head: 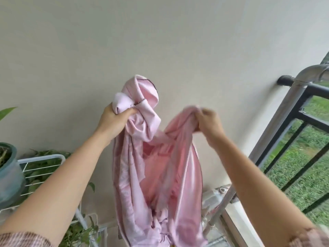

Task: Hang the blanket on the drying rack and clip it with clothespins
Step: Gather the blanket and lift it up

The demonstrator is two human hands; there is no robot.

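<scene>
A pink blanket point(156, 175) hangs bunched in the air in front of a pale wall, its lower folds reaching the bottom of the view. My left hand point(114, 120) grips a gathered wad of it near the top left. My right hand point(208, 120) pinches another fold at about the same height, a little blurred. A white wire drying rack point(42, 168) stands low at the left, beside and below my left forearm, with nothing on the part that shows. No clothespins are in view.
A teal plant pot point(8, 177) and leafy plants point(80, 230) crowd the left around the rack. A metal pipe frame point(284, 111) and a black balcony railing point(306, 120) run along the right, with grass beyond.
</scene>
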